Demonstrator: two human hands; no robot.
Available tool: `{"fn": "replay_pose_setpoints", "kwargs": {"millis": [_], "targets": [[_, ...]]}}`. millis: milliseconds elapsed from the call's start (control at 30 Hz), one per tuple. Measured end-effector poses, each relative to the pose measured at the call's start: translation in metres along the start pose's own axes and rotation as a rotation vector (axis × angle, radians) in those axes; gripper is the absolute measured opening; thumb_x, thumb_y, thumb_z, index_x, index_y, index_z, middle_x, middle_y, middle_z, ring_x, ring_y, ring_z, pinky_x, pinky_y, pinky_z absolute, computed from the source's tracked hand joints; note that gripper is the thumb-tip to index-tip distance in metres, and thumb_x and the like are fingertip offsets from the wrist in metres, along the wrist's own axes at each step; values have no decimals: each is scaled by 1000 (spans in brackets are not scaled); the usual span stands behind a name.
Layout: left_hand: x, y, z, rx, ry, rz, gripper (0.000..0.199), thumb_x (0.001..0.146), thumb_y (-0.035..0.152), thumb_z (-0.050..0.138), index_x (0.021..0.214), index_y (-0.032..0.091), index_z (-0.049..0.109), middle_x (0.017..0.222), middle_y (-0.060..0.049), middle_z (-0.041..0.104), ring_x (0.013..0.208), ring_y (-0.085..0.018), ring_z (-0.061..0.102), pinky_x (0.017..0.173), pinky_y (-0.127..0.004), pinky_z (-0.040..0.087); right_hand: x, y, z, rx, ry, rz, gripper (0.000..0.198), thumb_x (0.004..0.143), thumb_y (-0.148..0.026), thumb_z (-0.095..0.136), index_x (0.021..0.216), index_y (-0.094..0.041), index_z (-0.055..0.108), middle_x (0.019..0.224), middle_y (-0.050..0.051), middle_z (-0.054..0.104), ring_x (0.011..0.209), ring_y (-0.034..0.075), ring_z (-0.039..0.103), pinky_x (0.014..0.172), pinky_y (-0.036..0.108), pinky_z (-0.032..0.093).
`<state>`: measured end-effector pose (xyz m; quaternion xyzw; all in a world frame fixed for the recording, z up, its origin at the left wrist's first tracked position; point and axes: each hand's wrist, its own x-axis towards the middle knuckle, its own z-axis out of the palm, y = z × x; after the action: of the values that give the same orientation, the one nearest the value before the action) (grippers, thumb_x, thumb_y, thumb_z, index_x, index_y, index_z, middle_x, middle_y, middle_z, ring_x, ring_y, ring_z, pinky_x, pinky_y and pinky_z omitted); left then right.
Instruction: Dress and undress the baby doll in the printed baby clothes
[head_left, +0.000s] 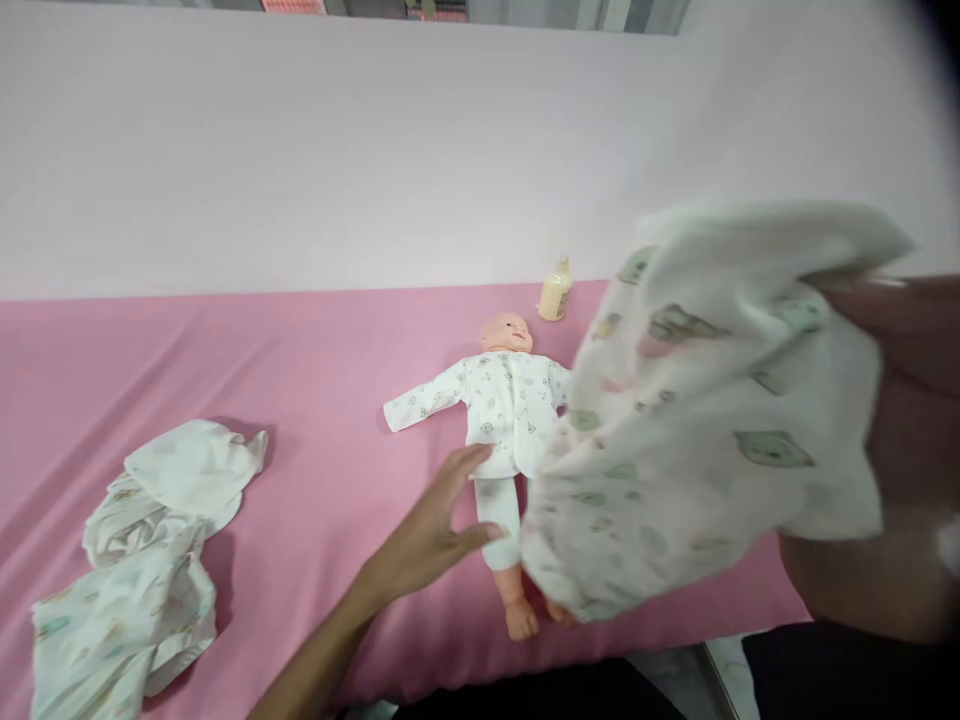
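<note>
A baby doll [512,610] lies on its back, wearing a white printed long-sleeved top [495,400] and plain white pants [497,520]. My left hand [439,530] is at the doll's leg and the top's lower edge, thumb and fingers apart, holding nothing; whether it touches them I cannot tell. Close to the camera on the right, my right hand [911,430] grips a white printed baby cloth [675,450], which hangs loose and blurred. Its exact kind is unclear. The cloth hides the doll's other arm and most of its other leg. Cloth folds cover my right fingers.
A pink sheet [315,360] covers the table. Crumpled white printed baby clothes [150,560] lie at the left. Behind the doll's head stands a cream pump bottle [555,292]. A pale wall [300,150] rises along the back edge.
</note>
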<state>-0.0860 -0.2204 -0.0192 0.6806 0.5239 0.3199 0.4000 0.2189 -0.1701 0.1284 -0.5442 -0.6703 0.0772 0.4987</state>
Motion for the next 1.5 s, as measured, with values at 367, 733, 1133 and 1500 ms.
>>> {"fn": "replay_pose_setpoints", "kwargs": {"millis": [367, 733, 1133, 1500], "targets": [[-19, 17, 3, -742, 74, -318, 34, 89, 44, 67, 112, 18, 69, 86, -5, 71, 69, -12, 62, 60, -20, 47, 32, 6, 69, 836, -330, 439, 14, 91, -35, 59, 89, -21, 61, 73, 0, 57, 63, 17, 57, 47, 27, 40], [-20, 71, -8, -998, 171, -548, 44, 78, 49, 77, 111, 19, 73, 75, -5, 72, 63, -18, 67, 59, -26, 53, -47, 77, 84, 281, -604, 350, 36, 96, -49, 56, 119, -23, 62, 98, 6, 67, 81, 22, 63, 68, 36, 54], [32, 116, -18, -986, -55, -285, 33, 88, 34, 69, 113, 14, 70, 88, -6, 72, 73, -14, 67, 62, -20, 52, -40, -9, 44, 224, -461, -731, 40, 85, -30, 76, 122, -25, 62, 116, 8, 63, 106, 25, 63, 83, 37, 58], [26, 102, -11, -683, 91, 7, 64, 80, 33, 79, 139, 26, 53, 120, -7, 67, 101, -21, 67, 81, -29, 57, -23, -20, 68, 400, -188, -112, 14, 96, -36, 62, 90, -24, 62, 71, -1, 61, 58, 12, 55, 51, 26, 47]]}}
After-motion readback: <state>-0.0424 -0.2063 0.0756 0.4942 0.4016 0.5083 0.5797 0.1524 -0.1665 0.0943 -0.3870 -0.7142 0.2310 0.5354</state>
